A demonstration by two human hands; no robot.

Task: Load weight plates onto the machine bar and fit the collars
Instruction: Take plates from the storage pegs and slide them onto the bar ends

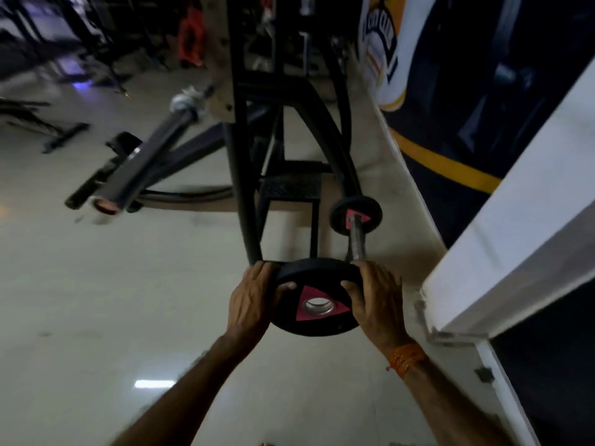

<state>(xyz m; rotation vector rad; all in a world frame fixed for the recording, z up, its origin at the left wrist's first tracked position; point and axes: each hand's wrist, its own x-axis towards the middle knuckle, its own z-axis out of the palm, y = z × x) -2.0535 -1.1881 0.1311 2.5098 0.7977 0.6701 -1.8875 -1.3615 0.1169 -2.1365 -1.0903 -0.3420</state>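
A gym with a pale, glossy tiled floor (96,300), seen from above. A person holds a black weight plate (315,278) in both hands above the floor, at the foot of a black machine frame (241,156). The plate's face carries a pink triangle around its metal-lined hole; any lettering on it is too blurred to read.

The left hand (251,300) grips the plate's left rim and the right hand (376,297) its right rim. The fingers (264,268) of each curl over the far edge, with the thumbs pressed on the near face. An orange thread (407,355) circles the right wrist.

Just behind the plate's upper right edge ends a steel bar (356,239); whether the two touch cannot be told. Further up the bar sits a smaller plate (341,217) with the same pink mark.

To the right rises a dark wall mural (450,91) with a yellow stripe, its white-and-yellow lettering illegible, and a white ledge (515,204). Blurred equipment fills the background.
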